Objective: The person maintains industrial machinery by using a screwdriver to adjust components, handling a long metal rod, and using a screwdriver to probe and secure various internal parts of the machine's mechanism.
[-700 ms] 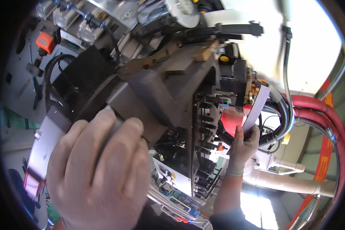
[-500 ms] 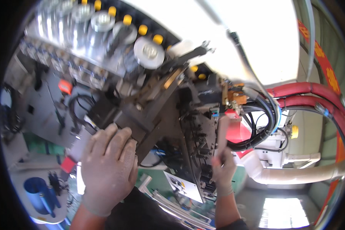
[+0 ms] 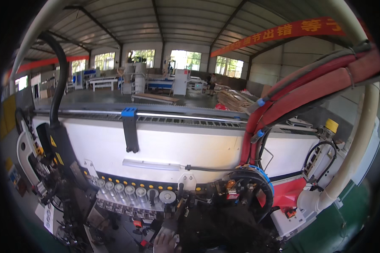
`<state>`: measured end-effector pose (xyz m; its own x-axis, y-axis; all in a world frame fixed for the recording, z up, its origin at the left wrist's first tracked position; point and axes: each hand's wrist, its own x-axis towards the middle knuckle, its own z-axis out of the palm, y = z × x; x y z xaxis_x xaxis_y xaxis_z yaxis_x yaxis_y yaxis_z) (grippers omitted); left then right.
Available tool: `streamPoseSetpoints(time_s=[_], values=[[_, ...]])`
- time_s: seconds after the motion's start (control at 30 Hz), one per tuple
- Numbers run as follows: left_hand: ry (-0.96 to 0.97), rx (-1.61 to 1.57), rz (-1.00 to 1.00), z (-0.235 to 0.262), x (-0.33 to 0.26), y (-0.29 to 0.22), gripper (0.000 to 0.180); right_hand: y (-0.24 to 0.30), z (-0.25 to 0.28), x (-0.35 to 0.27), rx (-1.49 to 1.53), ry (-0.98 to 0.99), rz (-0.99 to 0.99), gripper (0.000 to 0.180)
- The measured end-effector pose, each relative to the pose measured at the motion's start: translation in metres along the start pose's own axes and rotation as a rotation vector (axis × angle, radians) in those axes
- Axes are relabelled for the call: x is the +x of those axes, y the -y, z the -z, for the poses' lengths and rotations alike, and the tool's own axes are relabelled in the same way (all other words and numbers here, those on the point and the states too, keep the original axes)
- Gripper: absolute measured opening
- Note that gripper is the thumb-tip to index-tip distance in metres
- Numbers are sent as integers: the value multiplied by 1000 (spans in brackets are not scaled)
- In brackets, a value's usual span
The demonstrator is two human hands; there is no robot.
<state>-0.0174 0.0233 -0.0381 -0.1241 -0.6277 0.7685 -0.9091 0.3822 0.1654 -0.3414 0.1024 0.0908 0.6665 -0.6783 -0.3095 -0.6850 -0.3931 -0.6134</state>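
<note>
My gloved left hand (image 3: 164, 241) shows at the bottom edge, its fingers stretched out against the dark machine assembly (image 3: 215, 230). It seems to hold nothing; its wrist is cut off by the frame. My right hand is out of the picture. Left of the assembly runs a row of silver rollers, the largest a round metal disc (image 3: 168, 196). Yellow buttons (image 3: 142, 186) line the black strip above them. A small orange part (image 3: 137, 224) lies just beyond my left hand.
A long white machine beam (image 3: 190, 145) spans the view, with a blue-topped bracket (image 3: 129, 112). Thick red hoses (image 3: 299, 92) and a beige pipe (image 3: 346, 156) rise on the right, near a red cover (image 3: 289, 189). Farther back, a person (image 3: 213, 80) stands near stacked boards (image 3: 236, 99).
The view has tilted up from the machine to the hall. My left hand now sits at the bottom edge; my right hand, earlier around a blurred flat object, has left the picture.
</note>
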Motion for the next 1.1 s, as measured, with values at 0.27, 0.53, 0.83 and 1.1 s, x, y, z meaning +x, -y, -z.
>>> streamPoseSetpoints(time_s=[0.27,0.53,0.83,1.1], values=[[384,-325,189,62,2,-129,39,-41,4,-50,-48,-119,92,38],[522,-459,228,22,-5,-155,41,-106,-15,-79,-6,-178,111,41],[627,-502,256,6,-6,-181,43,-156,-35,-109,325,-265,155,47],[676,-531,295,10,-33,-184,45,-220,-91,-86,617,-131,59,40]])
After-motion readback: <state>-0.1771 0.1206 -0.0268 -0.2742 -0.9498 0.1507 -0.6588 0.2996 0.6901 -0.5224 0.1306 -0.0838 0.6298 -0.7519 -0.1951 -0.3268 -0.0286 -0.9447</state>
